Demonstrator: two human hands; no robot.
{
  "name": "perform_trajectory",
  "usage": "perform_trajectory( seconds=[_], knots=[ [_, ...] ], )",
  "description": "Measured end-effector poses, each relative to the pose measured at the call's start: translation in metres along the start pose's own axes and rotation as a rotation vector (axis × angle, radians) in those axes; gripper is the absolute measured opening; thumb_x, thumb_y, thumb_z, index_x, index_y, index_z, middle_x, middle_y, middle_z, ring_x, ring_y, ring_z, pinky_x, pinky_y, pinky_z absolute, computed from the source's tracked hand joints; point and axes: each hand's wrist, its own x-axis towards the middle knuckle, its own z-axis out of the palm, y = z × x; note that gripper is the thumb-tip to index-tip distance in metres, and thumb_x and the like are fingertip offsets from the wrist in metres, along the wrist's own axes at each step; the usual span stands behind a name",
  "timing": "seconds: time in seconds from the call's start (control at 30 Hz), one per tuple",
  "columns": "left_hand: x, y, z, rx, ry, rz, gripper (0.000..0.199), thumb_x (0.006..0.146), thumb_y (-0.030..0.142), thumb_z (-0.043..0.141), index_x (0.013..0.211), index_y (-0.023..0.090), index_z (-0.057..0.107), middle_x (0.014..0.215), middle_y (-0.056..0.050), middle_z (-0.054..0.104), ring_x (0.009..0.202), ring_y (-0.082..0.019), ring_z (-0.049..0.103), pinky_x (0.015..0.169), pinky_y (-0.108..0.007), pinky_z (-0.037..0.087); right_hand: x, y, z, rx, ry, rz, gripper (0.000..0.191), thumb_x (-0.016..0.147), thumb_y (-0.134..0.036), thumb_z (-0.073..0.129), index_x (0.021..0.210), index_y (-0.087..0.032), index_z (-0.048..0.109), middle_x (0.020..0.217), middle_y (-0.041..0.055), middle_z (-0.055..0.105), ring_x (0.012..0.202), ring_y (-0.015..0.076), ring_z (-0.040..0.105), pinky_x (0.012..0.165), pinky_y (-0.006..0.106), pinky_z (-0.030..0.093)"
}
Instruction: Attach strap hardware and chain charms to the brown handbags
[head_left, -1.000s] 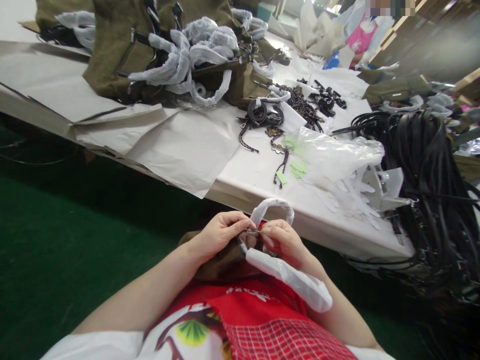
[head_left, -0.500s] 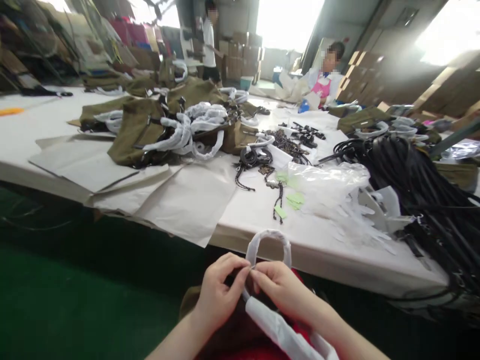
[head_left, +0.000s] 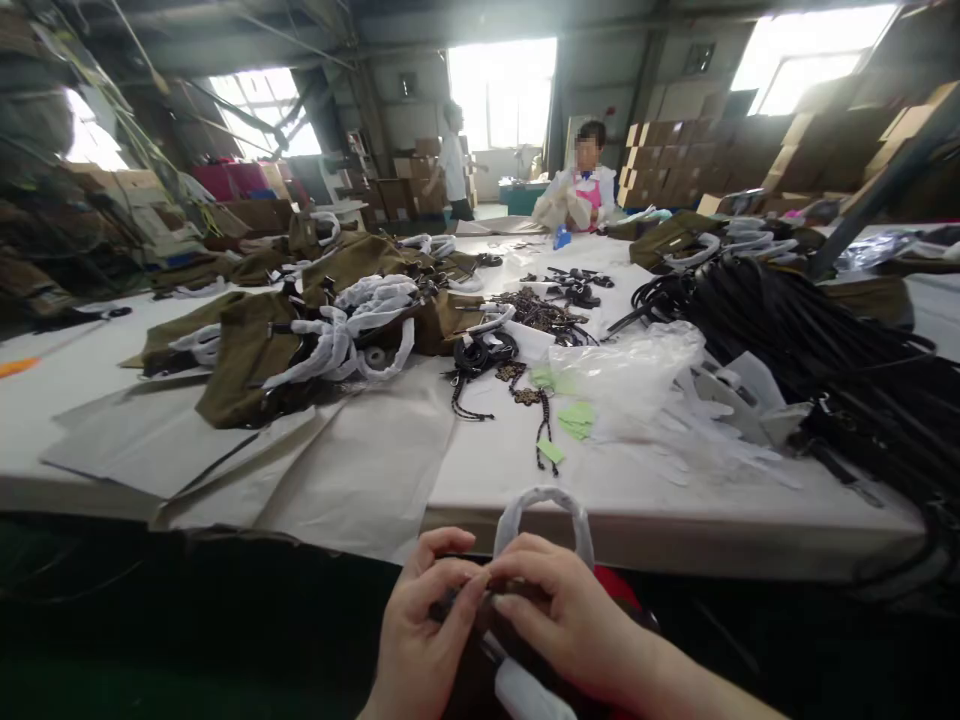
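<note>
Low in the head view, my left hand [head_left: 429, 625] and my right hand [head_left: 574, 612] meet fingertip to fingertip in a pinch. What lies between the fingers is too small and covered to make out. Just behind them rises a handle loop [head_left: 546, 497] wrapped in white material. A second white-wrapped handle [head_left: 529, 692] runs downward below my fingers. Both appear to belong to a dark brownish bag in front of my body, mostly hidden by my hands.
On the white table [head_left: 480, 490] lie olive bags [head_left: 244, 360] with wrapped handles, wrapping paper [head_left: 360, 460], black cords with ornaments [head_left: 529, 395], green tags [head_left: 576, 420], clear plastic bags [head_left: 630, 370] and black straps [head_left: 810, 350]. A co-worker [head_left: 581, 190] is across the table; another person [head_left: 452, 165] stands farther back.
The camera view has tilted up, showing more windows and ceiling. My fingers still meet near the handle, with my right hand now more over its base. The standing person has shifted right in view.
</note>
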Motion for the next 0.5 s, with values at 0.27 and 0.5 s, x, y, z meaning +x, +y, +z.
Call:
perform_trajectory(
  seconds=[0.27, 0.5],
  knots=[
    [0.037, 0.029, -0.006, -0.036, -0.27, 0.035, 0.024, 0.089, 0.038, 0.061, 0.075, 0.023, 0.074, 0.097, -0.009, 0.067, 0.09, -0.022, 0.065, 0.08, -0.032, 0.055, -0.002, 0.032, 0.0, 0.695, -0.111, 0.159, 0.031, 0.081, -0.046, 0.07, 0.077, -0.016, 0.064, 0.071, 0.0024, 0.066, 0.057, 0.0101, 0.053, 0.057, 0.022, 0.041],
    [0.164, -0.004, 0.029, 0.361, -0.286, 0.092, 0.032, 0.096, 0.037, 0.048, 0.11, 0.016, 0.067, 0.109, -0.011, 0.067, 0.089, -0.02, 0.067, 0.073, -0.03, 0.058, -0.003, 0.073, 0.001, 0.935, -0.18, 0.336, 0.057, 0.055, -0.067, 0.081, 0.063, -0.018, 0.053, 0.057, -0.0027, 0.051, 0.05, 0.006, 0.041, 0.052, 0.021, 0.031]
  ],
)
